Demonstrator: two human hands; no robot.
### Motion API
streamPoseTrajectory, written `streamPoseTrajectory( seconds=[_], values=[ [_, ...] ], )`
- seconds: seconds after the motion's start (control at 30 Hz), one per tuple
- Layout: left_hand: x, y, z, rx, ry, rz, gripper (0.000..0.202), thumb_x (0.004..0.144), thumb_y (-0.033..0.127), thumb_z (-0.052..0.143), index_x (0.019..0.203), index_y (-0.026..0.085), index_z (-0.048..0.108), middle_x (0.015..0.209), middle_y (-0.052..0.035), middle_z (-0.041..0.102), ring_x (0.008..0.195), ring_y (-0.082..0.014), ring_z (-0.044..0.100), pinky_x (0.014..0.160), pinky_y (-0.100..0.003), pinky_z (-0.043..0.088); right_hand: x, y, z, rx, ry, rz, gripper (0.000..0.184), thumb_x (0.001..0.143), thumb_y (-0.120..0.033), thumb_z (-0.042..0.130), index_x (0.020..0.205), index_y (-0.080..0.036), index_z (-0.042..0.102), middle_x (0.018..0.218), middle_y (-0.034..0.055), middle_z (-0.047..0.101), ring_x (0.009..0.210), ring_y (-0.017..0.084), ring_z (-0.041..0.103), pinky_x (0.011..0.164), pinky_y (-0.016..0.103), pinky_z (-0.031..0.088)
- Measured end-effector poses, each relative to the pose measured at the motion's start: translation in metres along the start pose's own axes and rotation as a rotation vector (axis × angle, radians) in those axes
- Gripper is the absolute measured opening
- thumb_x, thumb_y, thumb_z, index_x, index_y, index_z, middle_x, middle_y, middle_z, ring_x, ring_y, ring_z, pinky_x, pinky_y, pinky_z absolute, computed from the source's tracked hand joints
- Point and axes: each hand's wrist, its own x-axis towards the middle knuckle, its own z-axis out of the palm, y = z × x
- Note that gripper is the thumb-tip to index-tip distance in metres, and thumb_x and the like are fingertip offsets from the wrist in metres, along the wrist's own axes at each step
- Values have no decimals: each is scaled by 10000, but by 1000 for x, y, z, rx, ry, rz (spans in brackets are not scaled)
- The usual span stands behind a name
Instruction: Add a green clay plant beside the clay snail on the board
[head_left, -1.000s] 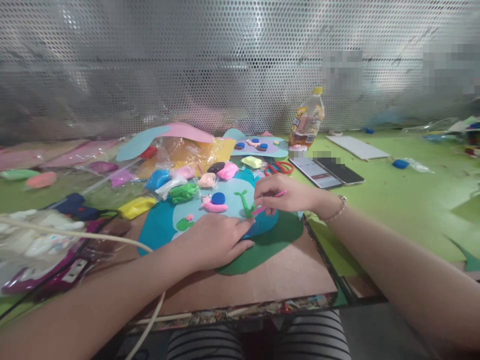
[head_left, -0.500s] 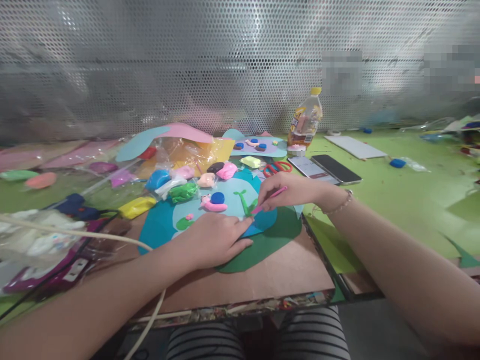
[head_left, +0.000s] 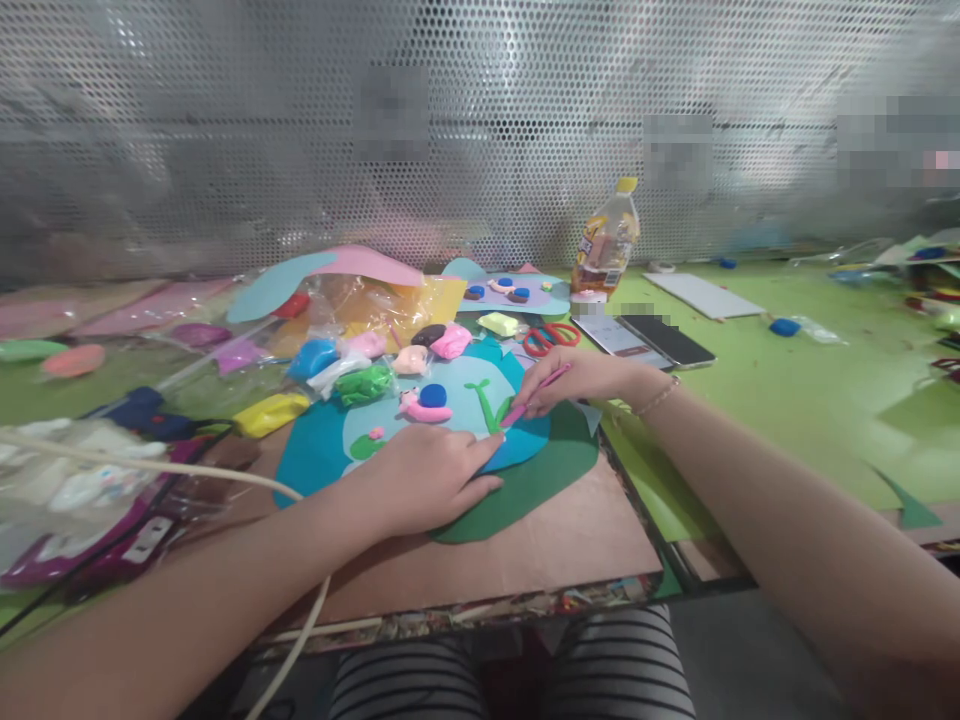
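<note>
My right hand (head_left: 581, 380) pinches a thin pink modelling tool (head_left: 534, 394) whose tip touches a green clay sprout (head_left: 491, 403) stuck on a layered blue foam sheet (head_left: 315, 450). My left hand (head_left: 427, 478) lies flat with fingers stretched out, pressing on the blue sheet and the dark green foam piece (head_left: 540, 475) under it. A pink clay snail with a blue shell (head_left: 427, 403) sits on the light blue layer just left of the sprout. All this rests on a brown cardboard board (head_left: 547, 545).
Bagged clay lumps lie behind the sheet: blue (head_left: 313, 357), green (head_left: 365, 383), yellow (head_left: 270, 413), pink (head_left: 452, 341). Red scissors (head_left: 551, 337), two phones (head_left: 641, 338) and a plastic bottle (head_left: 606, 243) stand to the right on the green table (head_left: 810, 390). A perforated metal screen (head_left: 480, 130) closes the back.
My right hand has slid a little lower and left, bringing the pink tool's tip onto the green sprout. The left hand has stayed pressed on the foam.
</note>
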Motion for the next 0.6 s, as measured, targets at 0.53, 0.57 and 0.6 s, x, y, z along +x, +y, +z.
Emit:
streamPoseTrajectory(
  seconds=[0.53, 0.57, 0.6],
  values=[
    [0, 1, -2, -22, -10, -4, 429, 940, 417, 349, 1268, 168, 468, 854, -64, 660, 710, -212, 615, 530, -290, 398, 4, 8, -2, 109, 21, -21, 262, 694, -284, 718, 915, -144, 722, 960, 81, 712, 869, 148, 664, 841, 292, 525],
    [0, 1, -2, -17, -15, -5, 429, 942, 417, 345, 1271, 170, 464, 853, -61, 660, 711, -213, 615, 526, -289, 393, 4, 9, -2, 106, 18, -19, 268, 695, -284, 717, 923, -144, 721, 965, 82, 711, 875, 150, 663, 843, 290, 524],
    [1, 1, -3, -12, -20, -5, 429, 943, 417, 340, 1275, 173, 462, 852, -57, 661, 712, -214, 616, 522, -288, 389, 5, 9, -2, 105, 17, -18, 273, 696, -286, 717, 928, -143, 721, 969, 84, 710, 880, 151, 662, 846, 289, 523]
  ],
)
